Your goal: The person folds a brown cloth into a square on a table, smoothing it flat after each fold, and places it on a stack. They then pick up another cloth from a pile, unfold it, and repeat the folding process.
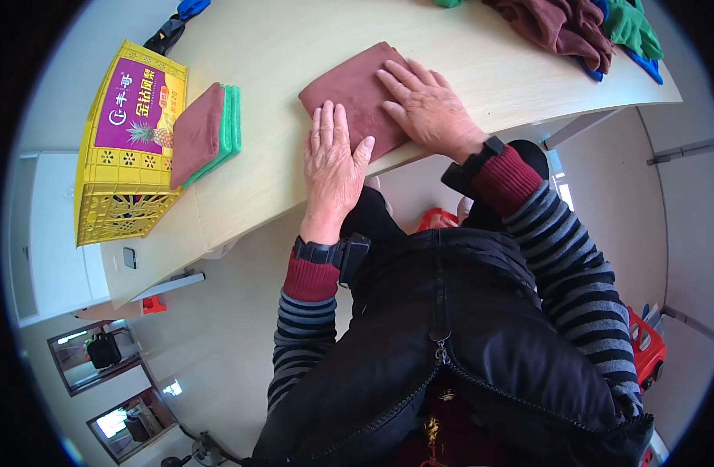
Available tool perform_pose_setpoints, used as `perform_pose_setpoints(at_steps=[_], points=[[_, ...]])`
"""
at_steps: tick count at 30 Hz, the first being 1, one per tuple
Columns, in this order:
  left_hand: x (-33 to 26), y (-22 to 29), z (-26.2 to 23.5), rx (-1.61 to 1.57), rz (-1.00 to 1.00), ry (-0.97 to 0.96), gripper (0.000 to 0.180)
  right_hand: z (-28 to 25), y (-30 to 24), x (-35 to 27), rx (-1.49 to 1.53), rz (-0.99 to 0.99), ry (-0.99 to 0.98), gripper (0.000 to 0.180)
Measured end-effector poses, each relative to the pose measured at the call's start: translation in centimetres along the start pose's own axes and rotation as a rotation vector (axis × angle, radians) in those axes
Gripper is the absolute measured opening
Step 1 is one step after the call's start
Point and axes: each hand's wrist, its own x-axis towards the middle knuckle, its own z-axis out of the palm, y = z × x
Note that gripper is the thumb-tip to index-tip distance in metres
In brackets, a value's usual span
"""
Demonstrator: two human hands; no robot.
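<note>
A folded brown towel lies flat on the pale wooden table, close to its near edge. My left hand rests on the towel's near left part, fingers stretched out. On its right part my right hand lies flat with the fingers a little spread. Neither hand grips anything. To the left sits a small stack of folded towels, with a brown towel on top and green towels under it.
A yellow plastic crate with a purple panel stands left of the stack. Crumpled brown cloths and a green cloth are heaped at the far right, with blue bits among them. A red plastic object is low at the right.
</note>
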Motion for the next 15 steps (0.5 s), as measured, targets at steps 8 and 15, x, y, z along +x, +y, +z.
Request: perform_pose_setpoints(at_steps=[8,15], points=[[-0.9,-0.3,-0.6,0.047,-0.024,-0.013,0.072,-5.2,-1.4,1.5,-0.304,-0.035,-0.090,0.053],[-1.0,0.2,-1.6,0.039,-0.020,-0.089,0.094,-0.6,-5.1,2.5,0.149,-0.235,-0.025,0.053]])
